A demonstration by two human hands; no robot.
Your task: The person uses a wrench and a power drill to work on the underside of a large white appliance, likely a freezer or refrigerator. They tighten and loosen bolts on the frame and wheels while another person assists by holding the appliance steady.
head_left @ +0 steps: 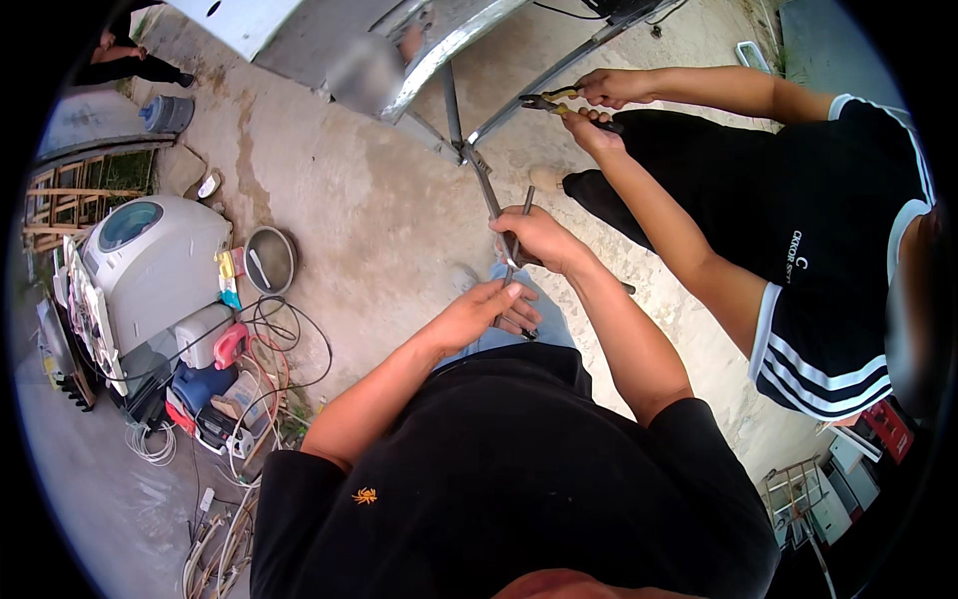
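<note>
My right hand [544,240] is closed around a long grey metal bar [485,190], whose far end reaches the foot of a metal frame [454,105]. A thinner metal rod [529,200] sticks up beside that fist and slants down toward my left hand [491,307]. The thumb and fingers of my left hand pinch its lower end in front of my waist. Past my right forearm pokes a dark rod end [629,289]; its other part is hidden. On the right, a co-worker's two hands [604,105] hold pliers [549,100] with yellow and black handles near the frame.
A co-worker in black [738,190] stands close on my right. Leftward on the concrete floor are a grey basin [270,260], a white rounded appliance [160,260], jugs [205,334] and tangled hoses [264,399]. A blue water bottle [168,114] lies farther off, near another person [130,65].
</note>
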